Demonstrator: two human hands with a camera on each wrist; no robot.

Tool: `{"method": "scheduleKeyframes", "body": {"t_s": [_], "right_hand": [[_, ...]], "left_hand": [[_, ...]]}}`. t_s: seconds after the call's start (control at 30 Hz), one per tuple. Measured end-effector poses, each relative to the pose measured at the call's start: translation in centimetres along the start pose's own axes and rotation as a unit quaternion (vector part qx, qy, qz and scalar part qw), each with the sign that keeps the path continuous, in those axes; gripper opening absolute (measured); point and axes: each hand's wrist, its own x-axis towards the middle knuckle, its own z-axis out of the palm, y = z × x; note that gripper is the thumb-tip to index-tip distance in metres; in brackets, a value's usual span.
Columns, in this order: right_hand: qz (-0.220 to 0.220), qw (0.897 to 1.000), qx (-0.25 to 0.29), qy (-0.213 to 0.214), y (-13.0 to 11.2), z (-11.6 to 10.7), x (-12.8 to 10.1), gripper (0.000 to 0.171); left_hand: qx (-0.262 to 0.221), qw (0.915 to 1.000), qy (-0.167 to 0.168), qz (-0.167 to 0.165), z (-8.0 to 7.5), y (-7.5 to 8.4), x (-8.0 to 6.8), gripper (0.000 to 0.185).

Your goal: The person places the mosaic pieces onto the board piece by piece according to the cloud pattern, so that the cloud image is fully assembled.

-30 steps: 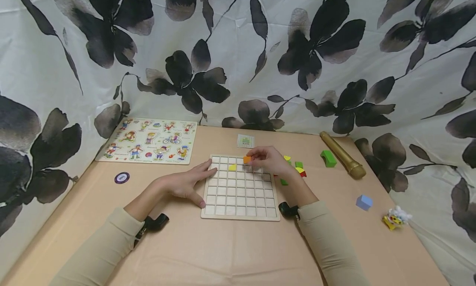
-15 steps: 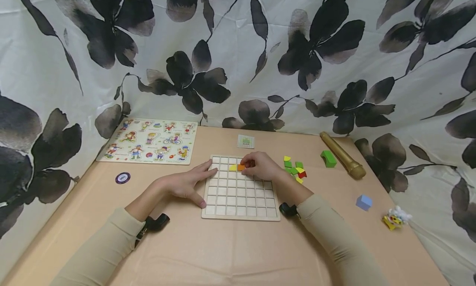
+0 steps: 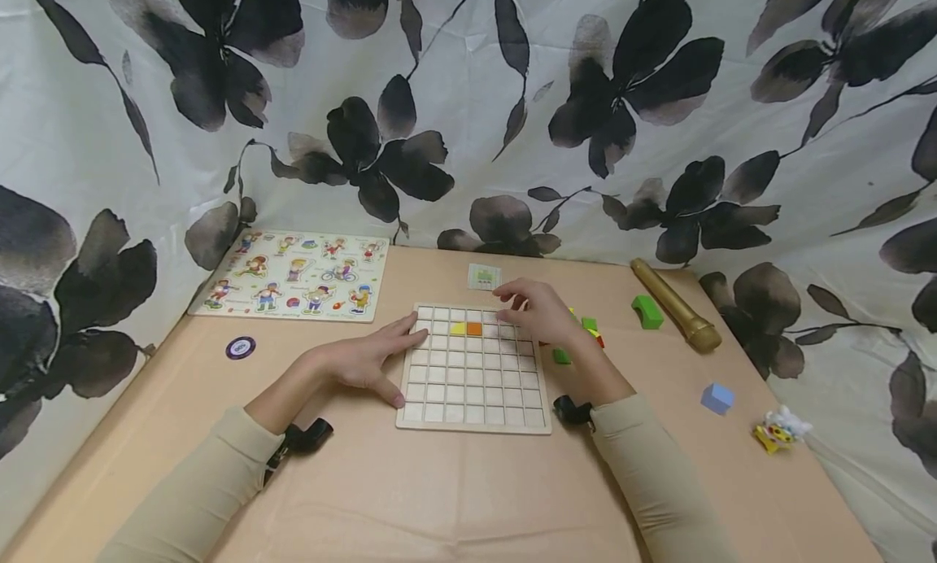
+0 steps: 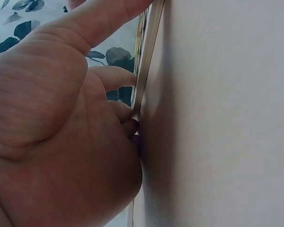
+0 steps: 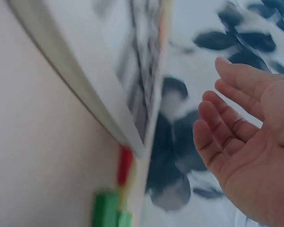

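Note:
A pale wooden grid board (image 3: pixel 464 384) lies flat on the table. In its second row a yellow piece (image 3: pixel 457 329) and an orange piece (image 3: pixel 474 329) sit side by side. My left hand (image 3: pixel 366 360) rests along the board's left edge, thumb and fingers spread and touching it. Over the board's upper right part hovers my right hand (image 3: pixel 538 312), its fingers loosely bent with nothing between them. The right wrist view shows that hand's palm (image 5: pixel 255 161) bare. Beside the board, partly hidden by the right forearm, lie several green (image 3: pixel 561 356), yellow and red pieces.
Behind the board lies a small card (image 3: pixel 484 277). A picture board (image 3: pixel 300 278) and a round purple chip (image 3: pixel 240 348) are at left. On the right lie a green arch block (image 3: pixel 647 312), a gold microphone-shaped tube (image 3: pixel 677 309), a blue block (image 3: pixel 716 399) and a small toy figure (image 3: pixel 780 429).
My right hand set the orange piece down beside the yellow one, let go, then lifted back up and to the right. The left hand stayed in place.

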Motion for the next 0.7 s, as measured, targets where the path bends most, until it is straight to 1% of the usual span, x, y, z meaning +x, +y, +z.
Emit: {"method": "scheduleKeyframes", "body": {"t_s": [0.1,0.17,0.3,0.4,0.53,0.63,0.7], "right_hand": [[0.016,0.999,-0.010,0.040,0.7,-1.6,-0.6,0.037],[0.030,0.998,-0.009,0.058,1.3,-2.6,-1.0,0.037],[0.054,0.996,-0.012,0.076,2.8,-4.1,-1.5,0.039],[0.085,0.993,-0.014,0.078,4.6,-4.6,-1.7,0.040],[0.136,0.988,-0.031,0.062,6.8,-4.6,-2.0,0.037],[0.153,0.985,-0.065,0.048,7.8,-4.2,-2.2,0.033],[0.156,0.983,-0.079,0.048,8.1,-4.0,-2.2,0.031]], "left_hand": [[0.005,1.0000,-0.001,0.000,-0.1,0.1,0.0,0.119],[0.008,1.0000,-0.001,-0.001,-0.1,0.1,0.0,0.119],[0.007,1.0000,0.004,0.002,-0.2,0.1,-0.1,0.119],[0.006,1.0000,0.006,0.004,-0.3,0.2,-0.2,0.119],[0.005,1.0000,0.003,0.003,-0.2,0.1,-0.2,0.119],[0.006,1.0000,0.001,0.005,-0.1,0.0,-0.1,0.118],[0.005,1.0000,0.003,0.008,-0.1,-0.1,-0.1,0.118]]}}
